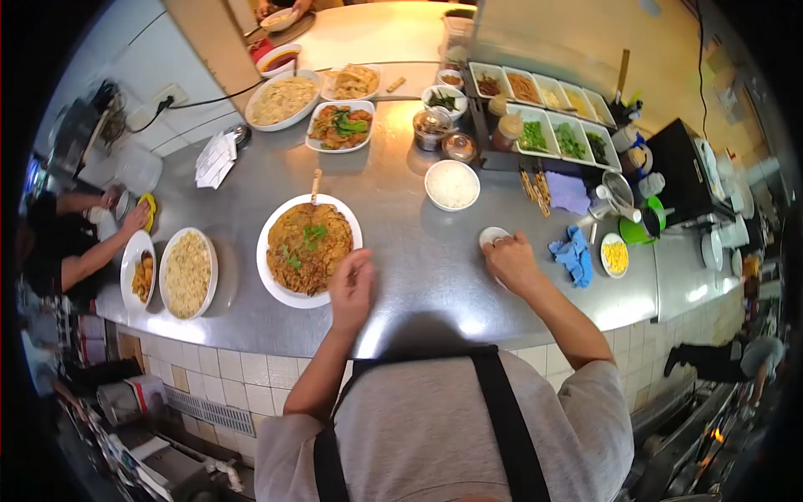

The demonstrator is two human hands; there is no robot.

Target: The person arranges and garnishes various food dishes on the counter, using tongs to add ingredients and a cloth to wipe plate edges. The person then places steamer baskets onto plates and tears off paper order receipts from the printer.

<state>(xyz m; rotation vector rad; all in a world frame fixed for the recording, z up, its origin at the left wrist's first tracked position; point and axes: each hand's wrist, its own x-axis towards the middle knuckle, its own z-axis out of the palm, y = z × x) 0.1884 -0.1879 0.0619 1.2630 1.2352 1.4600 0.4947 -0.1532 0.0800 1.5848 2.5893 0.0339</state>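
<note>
My left hand (351,289) is at the right edge of a white plate (272,286) of brown, saucy food (305,251) topped with green herb leaves (311,236). Its fingers are loosely stretched and hold nothing visible; whether they touch the rim I cannot tell. My right hand (512,261) reaches down over a small white dish (492,234), mostly covering it. Those fingers are drawn together at the dish, and what is between them is hidden. A patterned strip (316,186) lies at the plate's far edge.
A bowl of rice (452,185), a blue cloth (573,256) and a dish of yellow bits (615,255) surround my right hand. Garnish trays (552,134) stand behind. At left are fried rice (189,273) and a co-worker's hand (134,219) with a yellow cloth (150,212).
</note>
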